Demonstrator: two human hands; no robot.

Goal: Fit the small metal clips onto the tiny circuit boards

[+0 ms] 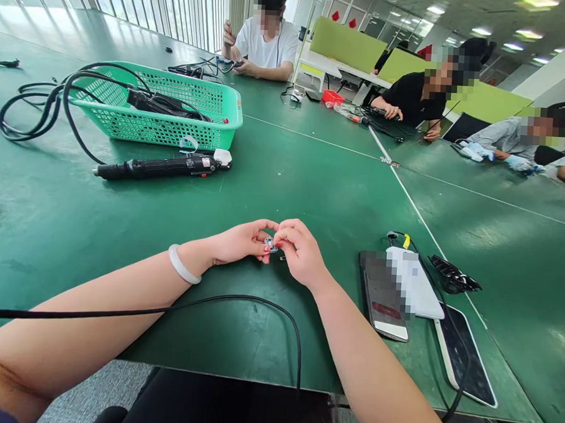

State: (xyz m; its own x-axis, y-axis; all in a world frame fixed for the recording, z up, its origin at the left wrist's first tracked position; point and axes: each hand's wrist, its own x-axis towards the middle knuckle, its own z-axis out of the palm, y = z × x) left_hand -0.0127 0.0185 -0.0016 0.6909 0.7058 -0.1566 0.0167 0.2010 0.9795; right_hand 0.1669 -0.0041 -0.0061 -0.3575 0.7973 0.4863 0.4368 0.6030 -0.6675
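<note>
Just above the green tabletop [245, 200], my two hands meet over a small silvery metal part [270, 244]. My left hand [243, 241], with a white bangle on its wrist, pinches this part between thumb and fingers. My right hand [299, 247] has thumb and index finger closed at the part's right side; whether they grip the part itself or something tiny on it I cannot make out. A tiny metal piece [282, 258] shows just below the right fingers. A black cable [240, 297] crosses in front of my left forearm.
Beyond my hands lies a black electric screwdriver [162, 166], beside a mint-green basket [173, 133] with coiled cable. At right are a dark phone [385, 305], a white power bank [418, 285] and another phone [469, 357]. Several people sit around the table.
</note>
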